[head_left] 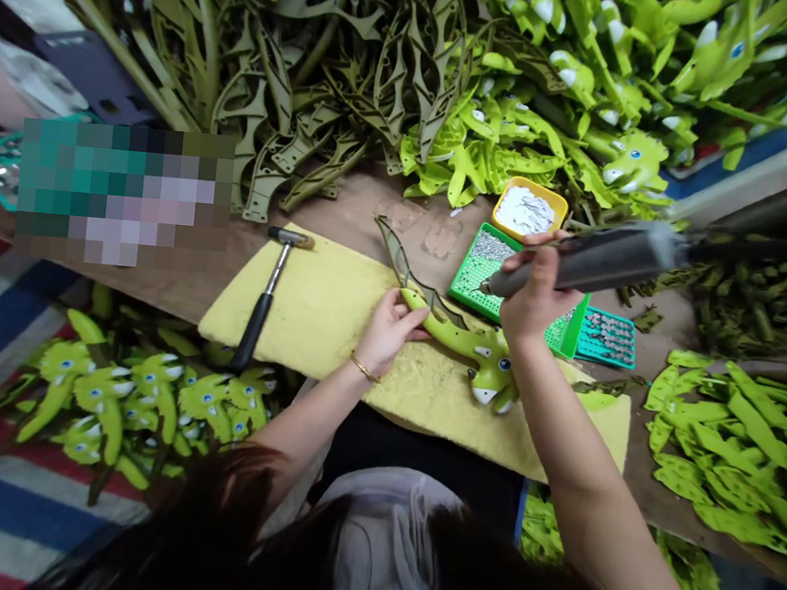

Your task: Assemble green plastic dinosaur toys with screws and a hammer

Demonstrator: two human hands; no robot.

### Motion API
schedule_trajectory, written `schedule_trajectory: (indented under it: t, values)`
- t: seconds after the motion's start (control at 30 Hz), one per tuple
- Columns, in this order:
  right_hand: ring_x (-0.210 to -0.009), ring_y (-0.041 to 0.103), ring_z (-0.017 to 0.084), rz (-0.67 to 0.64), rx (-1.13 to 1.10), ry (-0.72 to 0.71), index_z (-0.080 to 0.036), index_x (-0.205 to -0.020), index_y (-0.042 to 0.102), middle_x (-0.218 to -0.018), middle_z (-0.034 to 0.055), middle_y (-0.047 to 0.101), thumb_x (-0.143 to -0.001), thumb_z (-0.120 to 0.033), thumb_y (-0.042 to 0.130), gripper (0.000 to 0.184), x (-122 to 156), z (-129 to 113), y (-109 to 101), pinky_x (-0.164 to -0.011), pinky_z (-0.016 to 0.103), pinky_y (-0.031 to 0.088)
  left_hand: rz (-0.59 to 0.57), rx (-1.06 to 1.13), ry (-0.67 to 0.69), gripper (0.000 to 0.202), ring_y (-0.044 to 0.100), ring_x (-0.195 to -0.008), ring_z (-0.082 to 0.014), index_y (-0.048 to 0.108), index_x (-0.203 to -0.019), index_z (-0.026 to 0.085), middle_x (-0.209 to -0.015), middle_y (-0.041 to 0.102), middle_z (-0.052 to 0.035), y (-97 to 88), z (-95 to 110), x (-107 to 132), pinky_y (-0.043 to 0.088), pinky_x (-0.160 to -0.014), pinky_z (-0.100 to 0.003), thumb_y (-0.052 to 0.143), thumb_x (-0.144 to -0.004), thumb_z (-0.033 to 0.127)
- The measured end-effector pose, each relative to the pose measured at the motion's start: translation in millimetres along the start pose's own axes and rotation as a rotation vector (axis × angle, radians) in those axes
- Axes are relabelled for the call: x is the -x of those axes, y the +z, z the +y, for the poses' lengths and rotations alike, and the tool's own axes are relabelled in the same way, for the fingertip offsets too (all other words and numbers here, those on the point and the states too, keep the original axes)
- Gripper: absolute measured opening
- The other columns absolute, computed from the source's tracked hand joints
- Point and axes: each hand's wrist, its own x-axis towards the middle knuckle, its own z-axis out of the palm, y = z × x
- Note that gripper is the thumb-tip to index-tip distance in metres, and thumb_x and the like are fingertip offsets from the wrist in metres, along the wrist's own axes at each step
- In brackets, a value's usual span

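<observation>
**While the driver (pixel 603 258) dips for a screw, one toy (pixel 472 343) waits**

As my right hand (pixel 535 294) is wrapped tight round the driver, its tip sits at the green tray (pixel 472 283) of screws and not on the toy, so I judge this piece not yet screwed. The toy lies on the yellow pad (pixel 323 307) before me, head toward me, with a darker inner part showing at its tail end. My left hand (pixel 385 331) pinches that end, fingers curled, and holds it flat. A hammer (pixel 266 298) lies untouched on the pad. Down at my left, a heap of finished toys (pixel 136 401) suggests a fair run is done. The big piles of dark frames (pixel 317 68) and bright shells (pixel 553 116) beyond the pad say far more is left.
</observation>
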Motion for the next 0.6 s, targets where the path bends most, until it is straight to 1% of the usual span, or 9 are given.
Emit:
schedule_trajectory:
  t: [0.07,0.1,0.17,0.23,0.3,0.4,0.5,0.6]
  values:
    - [-0.048,0.052,0.005,-0.001,-0.047,-0.041,-0.027,-0.1,0.051,-0.084,-0.0021,0.057,-0.084,-0.051,0.056,0.029,6.9,-17.0,9.5,-0.047,0.023,0.046,-0.018,0.015,0.011,0.05,0.068,-0.069,-0.0157,0.044,-0.093,0.019,-0.077,0.066,0.0029,-1.7,-2.4,-1.4,0.058,-0.062,-0.029,0.08,-0.061,0.033]
    - [-0.048,0.051,0.005,-0.026,-0.053,-0.043,-0.028,-0.102,0.051,-0.085,-0.0019,0.056,-0.084,-0.053,0.054,0.031,12.2,-23.8,15.6,-0.047,0.023,0.046,-0.023,0.022,0.015,0.051,0.068,-0.069,-0.0158,0.044,-0.093,0.019,-0.077,0.066,0.0026,-2.7,-3.6,-2.0,0.058,-0.061,-0.029,0.081,-0.061,0.034]
    - [-0.049,0.052,0.006,-0.094,-0.047,-0.01,-0.028,-0.105,0.051,-0.086,-0.0011,0.056,-0.083,-0.058,0.054,0.037,24.2,-32.4,28.8,-0.047,0.024,0.047,-0.024,0.033,0.021,0.053,0.068,-0.07,-0.0161,0.044,-0.093,0.019,-0.079,0.067,0.002,-4.3,-5.3,-2.7,0.058,-0.061,-0.03,0.082,-0.06,0.035]
    - [-0.051,0.053,0.006,-0.154,-0.043,0.039,-0.028,-0.107,0.051,-0.088,0.0,0.056,-0.08,-0.062,0.055,0.043,34.9,-33.8,40.8,-0.049,0.025,0.048,-0.022,0.045,0.028,0.054,0.068,-0.07,-0.016,0.044,-0.091,0.019,-0.079,0.067,0.0025,-4.8,-6.1,-2.8,0.058,-0.062,-0.029,0.083,-0.059,0.036]
    - [-0.052,0.053,0.007,-0.189,-0.053,0.071,-0.027,-0.106,0.051,-0.088,0.0008,0.056,-0.079,-0.064,0.056,0.046,42.0,-29.5,49.4,-0.05,0.026,0.049,-0.028,0.058,0.033,0.055,0.067,-0.069,-0.0152,0.043,-0.09,0.02,-0.076,0.066,0.0037,-4.6,-6.3,-2.4,0.057,-0.061,-0.028,0.084,-0.057,0.037]
    - [-0.052,0.053,0.007,-0.212,-0.053,0.096,-0.026,-0.098,0.052,-0.083,0.0001,0.055,-0.078,-0.063,0.057,0.043,47.1,-18.2,54.9,-0.051,0.027,0.049,-0.039,0.07,0.044,0.055,0.067,-0.067,-0.0145,0.043,-0.089,0.02,-0.075,0.066,0.0041,-4.9,-7.1,-1.6,0.056,-0.06,-0.027,0.084,-0.057,0.039]
    - [-0.055,0.054,0.009,-0.25,0.038,0.109,-0.025,-0.092,0.053,-0.076,-0.0009,0.052,-0.079,-0.065,0.053,0.042,50.8,-6.2,53.5,-0.053,0.028,0.05,-0.05,0.076,0.065,0.055,0.066,-0.065,-0.0136,0.042,-0.088,0.02,-0.076,0.066,0.0039,-6.5,-8.8,-0.4,0.056,-0.06,-0.026,0.083,-0.059,0.041]
    - [-0.061,0.057,0.011,-0.296,0.128,0.102,-0.025,-0.098,0.055,-0.076,0.0,0.052,-0.083,-0.062,0.049,0.041,56.9,2.8,49.3,-0.056,0.028,0.05,-0.056,0.073,0.082,0.054,0.065,-0.062,-0.0126,0.041,-0.088,0.021,-0.073,0.065,0.0047,-7.3,-9.6,1.1,0.055,-0.06,-0.025,0.083,-0.06,0.041]
